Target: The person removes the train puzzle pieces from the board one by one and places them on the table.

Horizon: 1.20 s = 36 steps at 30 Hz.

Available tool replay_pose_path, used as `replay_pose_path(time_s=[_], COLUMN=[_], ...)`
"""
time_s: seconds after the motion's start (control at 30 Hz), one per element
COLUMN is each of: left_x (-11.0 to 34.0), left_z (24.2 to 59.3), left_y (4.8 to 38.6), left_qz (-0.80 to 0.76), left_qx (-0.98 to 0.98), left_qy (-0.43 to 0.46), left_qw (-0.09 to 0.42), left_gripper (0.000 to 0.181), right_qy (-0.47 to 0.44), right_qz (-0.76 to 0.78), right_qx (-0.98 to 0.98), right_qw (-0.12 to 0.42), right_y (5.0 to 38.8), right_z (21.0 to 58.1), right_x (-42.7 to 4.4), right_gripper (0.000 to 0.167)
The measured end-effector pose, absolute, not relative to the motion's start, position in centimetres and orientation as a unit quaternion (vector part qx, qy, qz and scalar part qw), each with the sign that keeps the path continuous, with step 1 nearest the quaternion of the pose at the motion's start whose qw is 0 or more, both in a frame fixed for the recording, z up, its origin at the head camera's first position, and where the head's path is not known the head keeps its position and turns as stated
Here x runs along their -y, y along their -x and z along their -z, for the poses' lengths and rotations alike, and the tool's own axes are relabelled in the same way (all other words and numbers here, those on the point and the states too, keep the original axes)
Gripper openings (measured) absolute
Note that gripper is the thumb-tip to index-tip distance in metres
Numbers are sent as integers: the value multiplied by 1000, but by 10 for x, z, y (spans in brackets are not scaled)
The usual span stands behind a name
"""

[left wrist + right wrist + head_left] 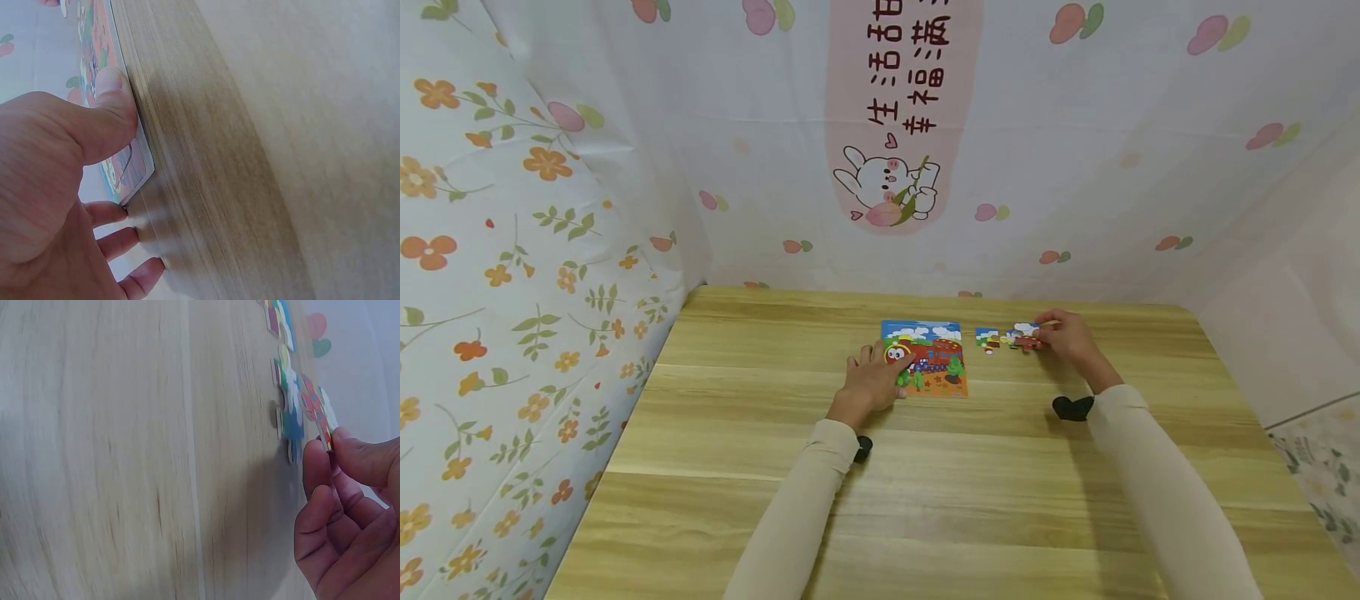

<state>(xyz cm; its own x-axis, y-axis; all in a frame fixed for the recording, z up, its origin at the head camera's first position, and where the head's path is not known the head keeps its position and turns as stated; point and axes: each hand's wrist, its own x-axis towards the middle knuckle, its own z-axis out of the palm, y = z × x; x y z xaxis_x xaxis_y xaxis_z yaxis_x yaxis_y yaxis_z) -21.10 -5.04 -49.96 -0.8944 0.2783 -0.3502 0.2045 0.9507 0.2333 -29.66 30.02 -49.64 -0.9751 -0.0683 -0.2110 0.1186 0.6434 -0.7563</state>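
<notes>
A rectangular picture board (936, 379) with a red train lies flat near the table's back. The left hand (871, 382) rests at its left edge, thumb (109, 84) on the picture, other fingers spread on the wood beside the corner. To the board's right lie joined puzzle pieces (987, 337); in the right wrist view more blue and white pieces (290, 403) lie on the wood. Between thumb and index finger, the right hand (1067, 337) pinches a red and white piece (317, 412), tilted up from the table beside those pieces.
The wooden table (940, 500) reaches back to a white printed cloth (760, 167). Flowered cloth (497, 292) hangs at the left. A black object (1072, 408) shows by the right wrist and another (863, 450) by the left wrist.
</notes>
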Motion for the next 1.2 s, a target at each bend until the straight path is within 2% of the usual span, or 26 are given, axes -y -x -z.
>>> replay_pose_path(time_s=[1.2], left_x=[50], left_z=[500], left_y=[211], left_qz=[-98], left_qx=[-969], left_qy=[-118], left_qw=[195], left_gripper=[66], right_qy=[-102], right_qz=[424], right_qx=[-895], right_qw=[88], right_y=[292], right_z=[507], right_x=[-339], right_gripper=[32])
